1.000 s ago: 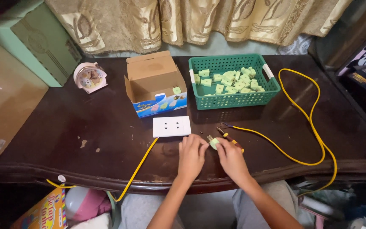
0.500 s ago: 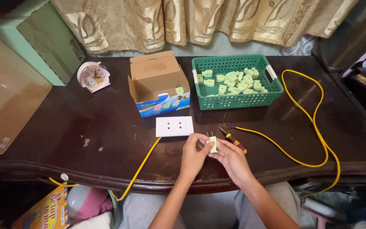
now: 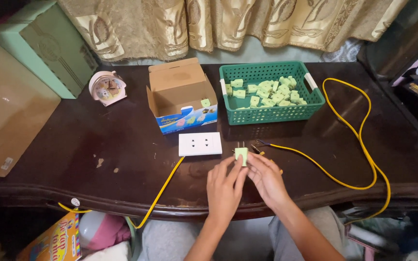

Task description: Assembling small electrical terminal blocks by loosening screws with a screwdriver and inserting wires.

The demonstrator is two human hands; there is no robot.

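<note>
Both my hands hold one small light-green plug [image 3: 241, 154] upright, its metal prongs pointing away from me. My left hand [image 3: 224, 189] pinches it from the left and my right hand [image 3: 267, 178] from the right, just above the dark wooden table [image 3: 97, 140]. Right in front of the plug lies a white double socket plate [image 3: 200, 144] with a yellow cable [image 3: 160, 193] running off the table's near edge. A second yellow cable [image 3: 344, 181] ends in bare wire tips beside my right hand.
A green plastic basket [image 3: 270, 113] holds several more green plugs at the back. An open cardboard box [image 3: 180, 96] stands left of it with one plug inside. A small pink alarm clock [image 3: 106, 88] and flat boxes [image 3: 10, 121] sit at the left.
My hands have lifted the green plug slightly and turned it upright, prongs now pointing toward the socket plate. The view has shifted a little.
</note>
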